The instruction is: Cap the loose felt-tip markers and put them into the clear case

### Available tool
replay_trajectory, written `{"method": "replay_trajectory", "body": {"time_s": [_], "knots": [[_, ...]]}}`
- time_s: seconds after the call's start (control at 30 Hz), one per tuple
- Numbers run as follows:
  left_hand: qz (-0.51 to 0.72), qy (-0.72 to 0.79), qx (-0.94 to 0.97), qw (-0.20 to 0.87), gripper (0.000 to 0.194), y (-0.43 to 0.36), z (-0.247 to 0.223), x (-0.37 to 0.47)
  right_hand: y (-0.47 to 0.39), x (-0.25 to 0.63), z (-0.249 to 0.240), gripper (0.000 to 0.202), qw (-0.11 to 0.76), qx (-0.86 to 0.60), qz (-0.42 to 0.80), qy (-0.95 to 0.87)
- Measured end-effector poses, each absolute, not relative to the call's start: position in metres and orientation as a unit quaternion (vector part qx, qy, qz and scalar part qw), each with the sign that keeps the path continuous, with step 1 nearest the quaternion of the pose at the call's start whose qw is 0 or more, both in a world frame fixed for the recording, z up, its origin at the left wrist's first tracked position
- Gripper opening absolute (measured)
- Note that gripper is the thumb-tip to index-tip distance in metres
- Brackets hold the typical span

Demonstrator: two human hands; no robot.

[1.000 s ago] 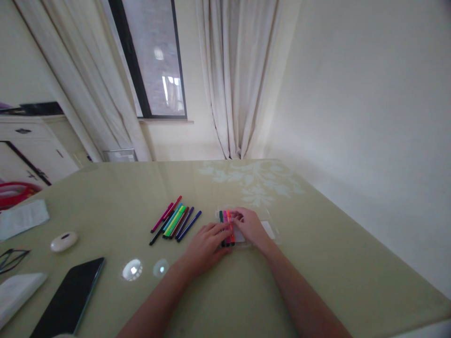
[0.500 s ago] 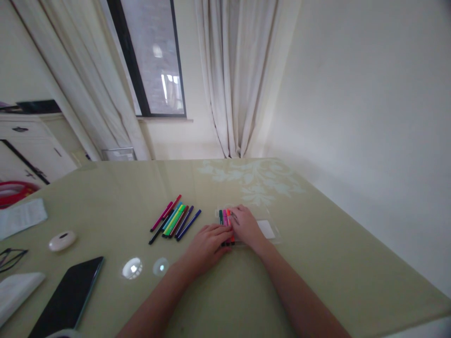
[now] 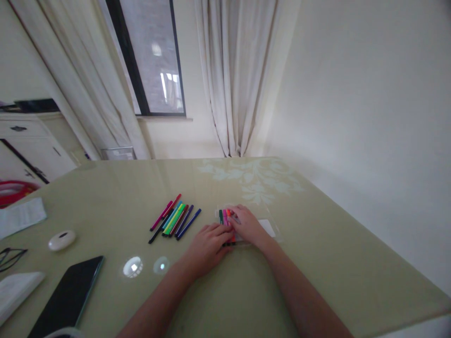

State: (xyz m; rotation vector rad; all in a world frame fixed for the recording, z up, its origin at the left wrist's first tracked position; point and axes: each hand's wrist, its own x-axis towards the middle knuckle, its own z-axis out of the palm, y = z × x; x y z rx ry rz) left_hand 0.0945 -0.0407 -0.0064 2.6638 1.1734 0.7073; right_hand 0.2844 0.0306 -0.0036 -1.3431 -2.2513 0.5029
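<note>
Left hand (image 3: 207,246): palm down, fingers loosely extended, thumb apart; your fingertips lay over the lower part of the case markers (image 3: 224,217), no grip seen. Right hand (image 3: 247,226): fingers bent in at those markers' upper ends; you half hid the contact, so whether you pinched one couldn't be told.

Those markers, green, pink and orange among them, lay side by side at the left part of the clear case (image 3: 277,231), tops toward its far edge. Your right wrist crossed its near edge; a white card (image 3: 267,227) showed right of your hand.

Loose markers (image 3: 179,219) sat in a slanted pile left of the case, a strip of tabletop between. You had wide room on the table (image 3: 246,295) from right forearm to right edge, and more beyond the case to the far edge. Left side was tighter: black tablet (image 3: 66,298) near your left forearm, then white oval object (image 3: 62,240), glasses (image 3: 12,259) and white box (image 3: 19,293) farther left.
</note>
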Motion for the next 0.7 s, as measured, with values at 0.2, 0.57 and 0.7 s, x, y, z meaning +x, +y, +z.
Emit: {"method": "replay_trajectory", "body": {"time_s": [0.2,0.57,0.7], "knots": [[0.222,0.394,0.889,0.068,0.034,-0.042,-0.004,0.096,0.027,0.282,0.0,0.033,0.21,-0.505,0.171,-0.819],[0.27,0.396,0.875,0.068,0.028,-0.037,-0.003,0.091,0.021,0.278,-0.002,0.026,0.201,-0.49,0.113,-0.84],[0.315,0.527,0.79,-0.011,0.017,-0.024,-0.001,0.067,0.021,0.278,0.002,0.029,0.25,-0.515,0.133,-0.809]]}}
